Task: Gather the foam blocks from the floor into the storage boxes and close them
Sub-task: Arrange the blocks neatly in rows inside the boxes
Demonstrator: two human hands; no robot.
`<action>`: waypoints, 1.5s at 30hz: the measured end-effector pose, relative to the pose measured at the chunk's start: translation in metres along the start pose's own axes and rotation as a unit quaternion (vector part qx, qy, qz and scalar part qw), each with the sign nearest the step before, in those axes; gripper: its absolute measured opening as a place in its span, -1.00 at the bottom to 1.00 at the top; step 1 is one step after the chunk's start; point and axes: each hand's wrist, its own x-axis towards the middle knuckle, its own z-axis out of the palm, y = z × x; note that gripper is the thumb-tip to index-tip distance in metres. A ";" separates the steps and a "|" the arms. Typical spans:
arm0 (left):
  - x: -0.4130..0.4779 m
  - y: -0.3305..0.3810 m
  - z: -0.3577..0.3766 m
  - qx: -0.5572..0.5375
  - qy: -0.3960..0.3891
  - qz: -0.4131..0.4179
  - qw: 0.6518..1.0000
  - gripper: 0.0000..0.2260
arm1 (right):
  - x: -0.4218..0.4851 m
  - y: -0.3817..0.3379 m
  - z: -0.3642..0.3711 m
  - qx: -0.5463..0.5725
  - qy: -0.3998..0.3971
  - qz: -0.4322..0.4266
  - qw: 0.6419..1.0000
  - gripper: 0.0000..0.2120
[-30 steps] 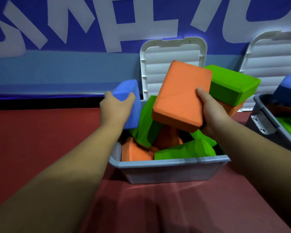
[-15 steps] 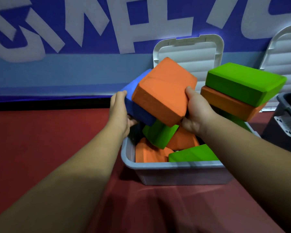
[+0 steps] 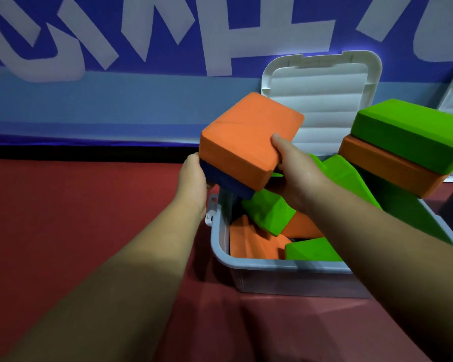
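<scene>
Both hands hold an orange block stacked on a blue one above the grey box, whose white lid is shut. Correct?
No: the head view shows the white lid open, upright behind the grey box. The left hand and right hand do hold the orange block on the blue block above it.

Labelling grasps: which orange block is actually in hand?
The raised orange block stacked on the blue block, gripped by the right hand. The other orange blocks sit in the storage box, untouched.

Dim, forearms shadowed; wall lettering motion-blurred, edges bowed.
</scene>
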 end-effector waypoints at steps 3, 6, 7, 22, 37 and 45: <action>0.016 -0.008 -0.006 -0.025 0.006 -0.015 1.000 -0.69 | 0.013 0.007 0.015 -0.022 0.011 -0.010 1.000 -0.53; 0.027 -0.019 -0.008 -0.056 -0.019 -0.048 0.997 -0.53 | 0.024 0.011 0.025 -0.066 0.019 -0.004 0.998 -0.40; 0.029 -0.021 -0.008 -0.057 -0.027 -0.055 0.996 -0.46 | 0.027 0.013 0.027 -0.084 0.021 0.003 0.996 -0.35; 0.042 -0.027 -0.024 0.097 0.027 0.021 0.995 -0.64 | 0.038 0.025 0.035 -0.199 -0.001 0.021 0.980 -0.16; 0.003 -0.026 -0.005 0.321 0.000 -0.122 0.939 -0.73 | 0.019 0.010 -0.004 -0.252 -0.015 -0.005 0.968 -0.41; -0.058 -0.062 0.071 0.606 -0.172 0.067 0.774 -0.69 | -0.008 0.008 -0.114 -0.420 0.167 -0.202 0.869 -0.76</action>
